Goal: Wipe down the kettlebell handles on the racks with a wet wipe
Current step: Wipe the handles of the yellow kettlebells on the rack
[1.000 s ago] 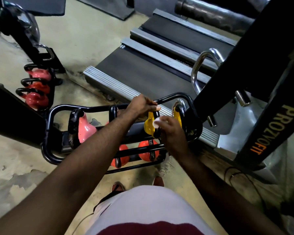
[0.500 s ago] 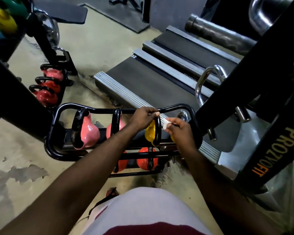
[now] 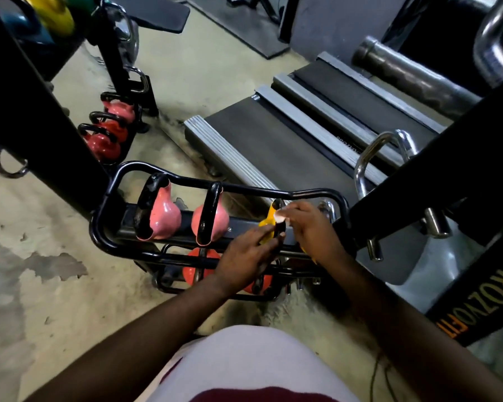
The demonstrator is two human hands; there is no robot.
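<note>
Down from the rack's (image 3: 115,184) top rail, the left grip (image 3: 244,258) now lies, fingers nearly straight, against the yellow kettlebell (image 3: 268,218) at the rack's 3 o'clock end. At 1 o'clock from it, the right grip (image 3: 311,227) pinches the wet wipe (image 3: 280,218) onto the bell's black handle (image 3: 281,231).

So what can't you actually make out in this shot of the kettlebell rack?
All from the head view:
Yellow kettlebell: mostly covered by the left hand and right hand.
Wet wipe: only a scrap shows past the right hand's fingers.
Orange kettlebells on the lower shelf: hidden by the left hand and rack bars.
Left hand's hold: too blurred to tell grip from touch.
</note>
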